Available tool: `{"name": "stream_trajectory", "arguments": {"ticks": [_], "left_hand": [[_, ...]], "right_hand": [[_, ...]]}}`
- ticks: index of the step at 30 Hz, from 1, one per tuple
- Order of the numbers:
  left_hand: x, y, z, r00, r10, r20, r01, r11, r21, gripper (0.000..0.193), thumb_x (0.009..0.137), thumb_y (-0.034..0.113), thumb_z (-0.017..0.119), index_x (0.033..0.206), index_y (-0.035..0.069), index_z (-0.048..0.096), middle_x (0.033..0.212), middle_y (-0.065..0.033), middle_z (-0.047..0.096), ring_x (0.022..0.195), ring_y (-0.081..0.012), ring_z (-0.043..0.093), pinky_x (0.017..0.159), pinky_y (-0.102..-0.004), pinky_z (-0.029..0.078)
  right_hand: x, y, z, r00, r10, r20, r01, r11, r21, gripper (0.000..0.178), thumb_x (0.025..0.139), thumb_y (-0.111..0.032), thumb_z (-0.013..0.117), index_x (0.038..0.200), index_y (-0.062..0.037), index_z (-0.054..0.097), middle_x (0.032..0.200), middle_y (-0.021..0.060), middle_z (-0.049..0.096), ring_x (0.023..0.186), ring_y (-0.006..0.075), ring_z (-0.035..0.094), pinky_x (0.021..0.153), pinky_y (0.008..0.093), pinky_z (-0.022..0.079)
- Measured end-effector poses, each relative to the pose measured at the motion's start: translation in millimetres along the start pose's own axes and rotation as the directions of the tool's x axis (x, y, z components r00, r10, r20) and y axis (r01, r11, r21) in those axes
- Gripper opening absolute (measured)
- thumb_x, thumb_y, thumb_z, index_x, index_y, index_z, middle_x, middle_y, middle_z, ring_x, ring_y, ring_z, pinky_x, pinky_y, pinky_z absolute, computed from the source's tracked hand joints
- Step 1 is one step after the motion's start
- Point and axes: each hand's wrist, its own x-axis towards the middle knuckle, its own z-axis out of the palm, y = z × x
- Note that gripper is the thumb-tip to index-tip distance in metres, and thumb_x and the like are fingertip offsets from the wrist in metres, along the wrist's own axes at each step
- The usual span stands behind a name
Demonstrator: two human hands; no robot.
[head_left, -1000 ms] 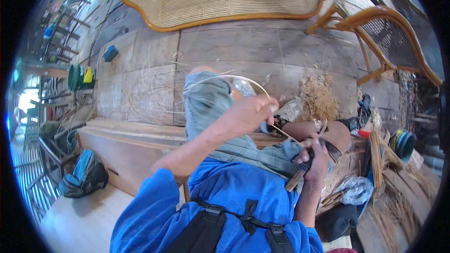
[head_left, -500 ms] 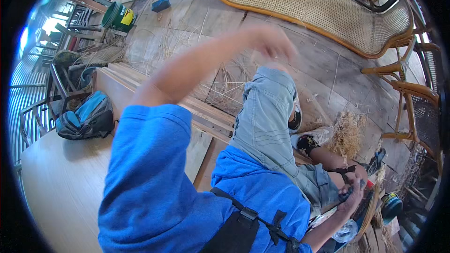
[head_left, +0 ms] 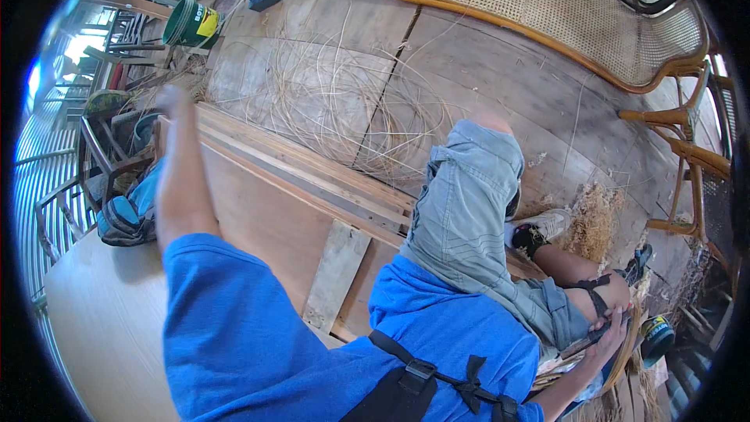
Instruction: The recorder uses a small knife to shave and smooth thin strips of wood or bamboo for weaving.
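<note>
My left arm is stretched out to the far left, and my left hand (head_left: 176, 101) is smeared by motion, so its fingers do not show clearly. It is over the far end of the stacked boards, near the green bucket. At the lower right, my right hand (head_left: 609, 337) is closed beside my right knee, fingers wrapped round a slim dark object (head_left: 580, 346), mostly covered, whose kind I cannot make out. A black strap (head_left: 595, 295) is tied round that knee. Pale cane strips (head_left: 623, 352) lie just beyond the right hand.
Loose cane strands (head_left: 344, 109) lie tangled on the floor beside long boards (head_left: 301, 187). A woven-cane bench (head_left: 516, 0) stands at the back right, near a heap of shavings (head_left: 594, 223). A green bucket (head_left: 184, 27) and a backpack (head_left: 125, 219) are at the left.
My left arm has swung from above my left knee out to the far left. My right hand stays by the right knee. The view has shifted slightly.
</note>
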Motion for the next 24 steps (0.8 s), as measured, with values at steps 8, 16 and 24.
{"name": "stream_trajectory", "arguments": {"ticks": [8,16,24], "left_hand": [[-253.9,299.9,-107.3,0.978,0.06,0.198,0.181,0.212,-0.96,0.027,0.085,0.024,0.046,0.089,0.0,0.059,0.086,-0.0247,0.06,0.083,-0.0417,0.057,0.072,-0.0481,0.044],[-415.8,424.1,-176.5,0.731,0.682,0.001,-0.27,0.29,-0.918,0.038,0.085,0.028,0.042,0.089,-0.003,0.064,0.088,-0.0277,0.06,0.086,-0.0413,0.059,0.073,-0.0496,0.045],[-439.6,459.5,-232.2,0.59,0.806,0.052,-0.087,0.127,-0.988,0.039,0.087,0.031,0.041,0.098,-0.001,0.059,0.111,-0.0244,0.054,0.109,-0.0341,0.05,0.092,-0.0434,0.04]], "right_hand": [[-2.9,7.8,-4.7,0.998,0.049,-0.034,-0.048,0.999,0.026,0.02,0.087,-0.022,0.057,0.097,-0.0057,0.054,0.07,0.0018,0.049,0.047,0.0105,0.044,0.04,0.0238,0.037],[8.8,15.0,-2.2,0.994,0.081,0.077,-0.099,0.959,0.267,0.012,0.088,-0.016,0.054,0.091,-0.0053,0.053,0.064,0.0028,0.048,0.044,0.0116,0.045,0.038,0.0248,0.039],[13.0,10.2,-1.7,0.988,0.149,0.042,-0.154,0.925,0.348,0.013,0.087,-0.017,0.053,0.089,-0.0045,0.053,0.062,0.0035,0.048,0.042,0.0126,0.044,0.037,0.0255,0.038]]}}
